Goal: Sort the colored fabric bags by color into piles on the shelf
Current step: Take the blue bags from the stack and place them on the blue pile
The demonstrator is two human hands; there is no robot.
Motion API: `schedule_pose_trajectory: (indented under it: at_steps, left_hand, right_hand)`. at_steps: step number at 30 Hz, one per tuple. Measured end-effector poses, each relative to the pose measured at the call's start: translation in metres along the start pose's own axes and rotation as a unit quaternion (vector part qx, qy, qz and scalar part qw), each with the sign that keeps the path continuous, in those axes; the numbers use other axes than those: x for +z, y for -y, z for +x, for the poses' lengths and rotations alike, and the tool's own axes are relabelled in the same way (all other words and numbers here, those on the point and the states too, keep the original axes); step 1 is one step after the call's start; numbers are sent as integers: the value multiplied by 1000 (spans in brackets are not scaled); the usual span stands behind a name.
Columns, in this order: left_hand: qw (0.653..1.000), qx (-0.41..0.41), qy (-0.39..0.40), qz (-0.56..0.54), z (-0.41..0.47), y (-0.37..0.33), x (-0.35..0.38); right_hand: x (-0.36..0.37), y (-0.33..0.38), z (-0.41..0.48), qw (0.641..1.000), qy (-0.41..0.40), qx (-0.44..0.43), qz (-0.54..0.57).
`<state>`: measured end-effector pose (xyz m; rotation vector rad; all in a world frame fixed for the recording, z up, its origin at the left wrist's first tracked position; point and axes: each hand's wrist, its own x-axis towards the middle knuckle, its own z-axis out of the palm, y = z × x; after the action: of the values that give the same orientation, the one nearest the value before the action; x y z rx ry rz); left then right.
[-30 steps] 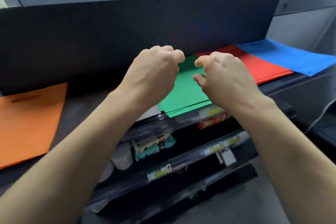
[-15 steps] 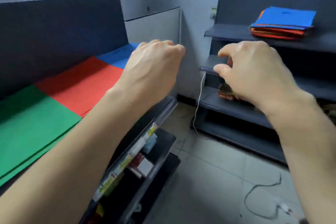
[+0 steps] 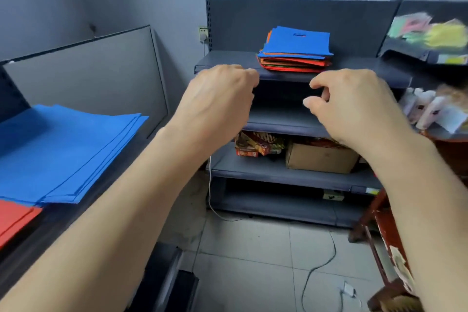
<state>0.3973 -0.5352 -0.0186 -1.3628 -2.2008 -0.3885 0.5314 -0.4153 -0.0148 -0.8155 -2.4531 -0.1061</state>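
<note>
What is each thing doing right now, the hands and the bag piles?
Left hand, fingers curled, empty.
Right hand, fingers loosely curled, empty.
Mixed stack, unsorted on the far shelf, blue bag on top.
Blue pile, sorted, flat on the near shelf.
Red pile, flat, partly out of view.
</note>
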Motion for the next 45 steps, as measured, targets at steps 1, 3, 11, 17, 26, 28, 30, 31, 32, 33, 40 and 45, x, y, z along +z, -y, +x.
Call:
schedule_pose_trajectory:
  at_steps: [1, 3, 11, 17, 26, 28, 30, 31, 32, 33, 40, 45]
  left_hand:
    - [1000, -1, -1, -2, 16, 6, 6]
    - [1000, 2, -2, -4, 48, 16, 20]
    - [998, 32, 0, -59, 141, 26, 87]
    - [999, 30, 13, -39, 196, 26, 143]
    - [998, -21, 19, -47, 312, 8, 222]
    - [998, -41, 16, -43, 336, 4, 239]
    - [997, -55, 18, -44, 353, 2, 257]
    - [997, -61, 22, -48, 360, 2, 265]
    - [996, -68, 25, -52, 366, 4, 273]
    - [995, -77, 27, -56, 372, 6, 280]
    - [990, -121, 38, -53, 420, 31, 319]
    - [986, -134, 62, -70, 454, 49, 347]
  right_hand:
    - [6, -2, 16, 1000, -3, 6, -1]
    - [16, -9, 44, 1000, -8, 21, -4]
    - [54, -61, 117, 996, -6, 90, -16]
    - [102, -92, 183, 997, -3, 75, 8]
    - [159, -183, 295, 996, 9, 82, 24]
    - [167, -203, 317, 996, 12, 87, 26]
    - [179, -219, 336, 995, 12, 90, 31]
    - [185, -225, 345, 995, 15, 92, 35]
    - [191, -231, 352, 995, 20, 93, 38]
    - [197, -236, 360, 995, 25, 92, 40]
    - [233, -260, 400, 990, 46, 118, 57]
    - [256, -265, 427, 985, 75, 148, 54]
